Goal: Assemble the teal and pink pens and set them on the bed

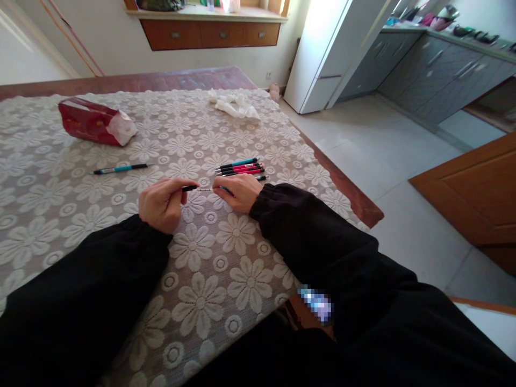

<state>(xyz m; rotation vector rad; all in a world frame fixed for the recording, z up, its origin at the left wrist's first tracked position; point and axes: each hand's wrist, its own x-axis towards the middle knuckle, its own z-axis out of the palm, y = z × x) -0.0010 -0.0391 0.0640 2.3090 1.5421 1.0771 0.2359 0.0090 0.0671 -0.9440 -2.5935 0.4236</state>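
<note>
My left hand (163,204) is closed, with thumb and forefinger pinching the black grip section (188,188) of a slim pen or mechanical pencil. Facing it, my right hand (239,192) is closed around a blue barrel (226,190), most of which the fingers cover. A thin, pale inner piece (204,189) spans the small gap between the two hands; whether it joins both parts is too small to tell. Just beyond my right hand lies a row of several blue, red and black pens (239,167). Farther left, a single blue pen with a black grip (121,169) rests on the tablecloth.
A lace tablecloth with flower shapes (193,244) covers the wooden table (209,76). On it stand a red tissue pack (86,121) at the far left and crumpled white plastic (236,106) at the back. A blurred-out item (316,303) is below the near edge.
</note>
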